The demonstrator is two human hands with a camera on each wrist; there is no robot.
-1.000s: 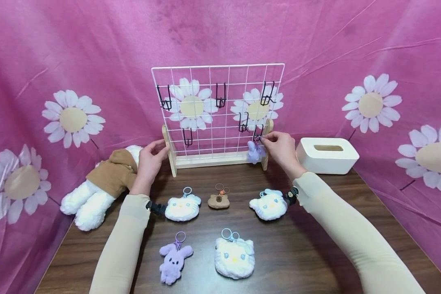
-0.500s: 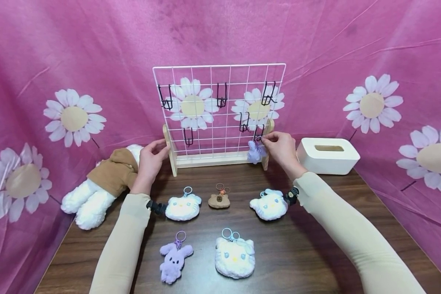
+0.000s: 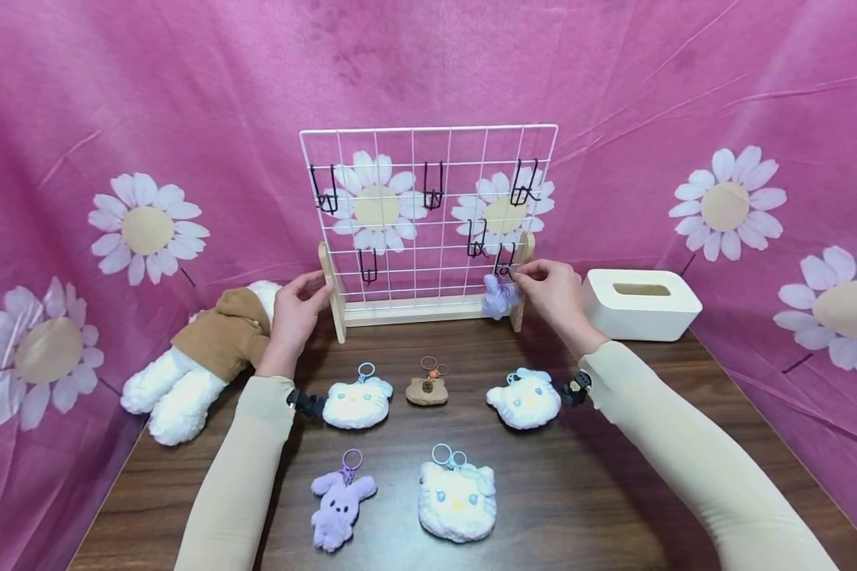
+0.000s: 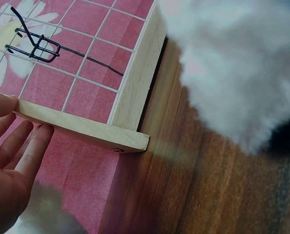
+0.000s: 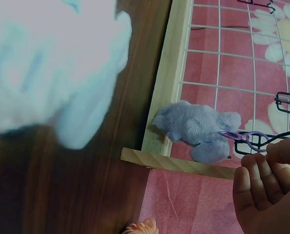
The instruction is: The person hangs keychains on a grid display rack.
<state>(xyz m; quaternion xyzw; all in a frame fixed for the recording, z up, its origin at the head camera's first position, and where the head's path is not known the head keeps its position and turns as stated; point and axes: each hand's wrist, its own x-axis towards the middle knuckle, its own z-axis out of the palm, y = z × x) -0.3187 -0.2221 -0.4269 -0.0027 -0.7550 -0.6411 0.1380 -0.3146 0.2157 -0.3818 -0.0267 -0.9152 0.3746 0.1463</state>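
A white wire grid rack (image 3: pixel 428 305) on a wooden stand stands at the back of the table, with several black hooks (image 3: pixel 433 190) on it. My left hand (image 3: pixel 296 317) holds the stand's left post (image 4: pixel 86 126) between thumb and fingers. At the lower right, a purple plush bunny keychain (image 5: pixel 198 129) hangs against the grid. Its purple ring (image 5: pixel 255 141) overlaps a black hook (image 5: pixel 242 147); whether the hook passes fully through is hard to tell. My right hand (image 3: pixel 553 297) has thumb and index fingertips pinched at the ring's edge.
On the table (image 3: pixel 564 492) lie white cat-face plush keychains (image 3: pixel 457 503), a brown plush keychain (image 3: pixel 427 391) and another purple bunny keychain (image 3: pixel 339 507). A white plush toy in a brown hoodie (image 3: pixel 221 337) lies left; a white tissue box (image 3: pixel 643 305) stands right.
My right hand has shifted slightly to the right, away from the grid. My left hand stays on the post, and the purple bunny hangs in nearly the same place.
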